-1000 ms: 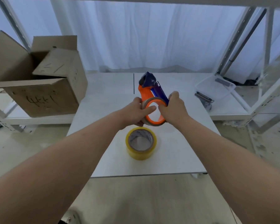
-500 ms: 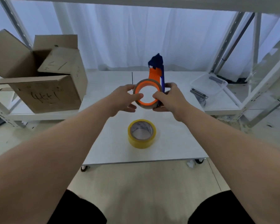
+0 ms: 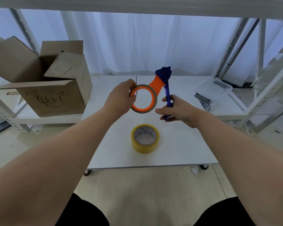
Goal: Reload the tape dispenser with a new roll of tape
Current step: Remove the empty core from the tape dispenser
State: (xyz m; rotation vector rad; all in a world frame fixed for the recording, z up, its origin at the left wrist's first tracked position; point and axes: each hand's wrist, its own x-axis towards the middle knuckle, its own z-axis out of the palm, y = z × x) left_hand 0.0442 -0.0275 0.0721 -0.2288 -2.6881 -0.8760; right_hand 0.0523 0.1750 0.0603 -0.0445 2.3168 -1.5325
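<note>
- Tape dispenser (image 3: 160,84) is up in the air over the white table (image 3: 178,144), held by both hands.
- It has an orange part with a big ring and a blue part with a long handle.
- The two parts meet at the blue top and spread apart lower down, like an open V.
- The left hand (image 3: 119,100) grips the left side of the orange ring, with fingers curled over its edge.
- A thin brown band (image 3: 144,111) goes around the outside of the orange ring. It looks like an empty cardboard roll, but it is hard to be sure.
- You can see the table through the hole in the ring.
- The right hand (image 3: 178,110) is closed around the blue handle, near its lower end.
- The two hands are close, but they do not touch.
- A new roll of yellow tape (image 3: 145,138) lies flat on the table, nearer to the person than the hands.
- Nothing touches the yellow roll.
- An open cardboard box (image 3: 44,88) sits on a low shelf to the left of the table. It has writing on its front.
- A clear plastic tub (image 3: 214,90) sits on a shelf to the right.
- White curtains (image 3: 137,43) hang behind the table.
- Metal shelf posts (image 3: 232,48) stand on both sides.
</note>
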